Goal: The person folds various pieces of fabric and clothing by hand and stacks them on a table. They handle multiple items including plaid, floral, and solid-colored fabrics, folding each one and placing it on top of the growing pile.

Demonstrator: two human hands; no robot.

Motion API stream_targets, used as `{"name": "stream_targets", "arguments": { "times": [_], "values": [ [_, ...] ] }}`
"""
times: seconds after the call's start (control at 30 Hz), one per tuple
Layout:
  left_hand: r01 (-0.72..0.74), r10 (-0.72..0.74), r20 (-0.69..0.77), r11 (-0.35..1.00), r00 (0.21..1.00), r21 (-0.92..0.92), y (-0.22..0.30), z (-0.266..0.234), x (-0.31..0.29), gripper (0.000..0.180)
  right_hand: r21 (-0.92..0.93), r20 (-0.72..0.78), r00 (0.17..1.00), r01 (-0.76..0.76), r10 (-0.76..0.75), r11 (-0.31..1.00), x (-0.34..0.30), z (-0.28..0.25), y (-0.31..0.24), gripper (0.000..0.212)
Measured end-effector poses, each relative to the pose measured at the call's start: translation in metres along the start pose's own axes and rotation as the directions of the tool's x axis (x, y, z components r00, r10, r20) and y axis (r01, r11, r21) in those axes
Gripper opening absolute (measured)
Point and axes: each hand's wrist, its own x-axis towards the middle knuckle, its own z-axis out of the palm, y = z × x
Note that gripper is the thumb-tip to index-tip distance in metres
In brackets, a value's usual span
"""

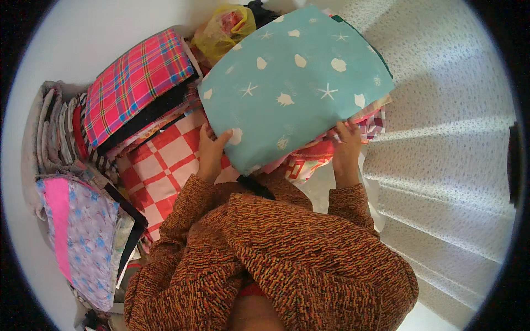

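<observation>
A teal cloth (276,88) printed with white shells and starfish lies flat and folded on top of a pile of fabrics. My left hand (211,151) is at its lower left corner, thumb and index finger spread apart, the thumb touching the edge. At the lower right edge, my right hand (346,149) has its fingers stretched out, fingertips against the cloth. Under the teal piece, red and pink patterned cloths (314,156) stick out near my right hand. A red and white checked cloth (163,168) lies beside my left hand.
To the left, a pink plaid folded cloth (141,83) tops another stack. More folded fabrics (58,129) stand by the wall, with a floral piece with a pink stripe (83,237) nearer me. A yellow plastic bag (218,36) sits behind. A white patterned curtain (447,138) hangs right.
</observation>
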Motion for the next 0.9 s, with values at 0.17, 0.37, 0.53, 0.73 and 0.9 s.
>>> {"name": "stream_targets", "arguments": {
  "times": [0.17, 0.37, 0.53, 0.73, 0.9],
  "values": [
    [0.027, -0.025, 0.042, 0.999, 0.999, -0.046, -0.018, -0.006, 0.001, 0.073, 0.023, 0.110, 0.993, 0.034, -0.036, 0.999, 0.014, 0.009, 0.014, 0.048],
    [0.154, -0.142, 0.140, 0.985, 0.980, -0.081, -0.019, -0.006, -0.008, 0.067, -0.200, 0.124, 0.947, 0.318, -0.298, 0.927, 0.007, 0.036, 0.005, 0.055],
    [0.279, -0.267, 0.163, 0.958, 0.950, -0.060, -0.014, -0.006, -0.009, 0.067, -0.193, 0.218, 0.895, 0.431, -0.390, 0.881, 0.009, 0.074, -0.015, 0.052],
    [0.333, -0.317, 0.181, 0.941, 0.931, -0.060, -0.030, -0.011, -0.003, 0.066, 0.095, 0.263, 0.947, 0.166, -0.185, 0.982, 0.012, 0.094, -0.022, 0.050],
    [0.338, -0.314, 0.218, 0.938, 0.924, -0.082, -0.025, -0.012, -0.008, 0.062, -0.015, 0.211, 0.962, 0.179, -0.171, 0.984, 0.021, 0.076, -0.021, 0.054]
  ]
}}
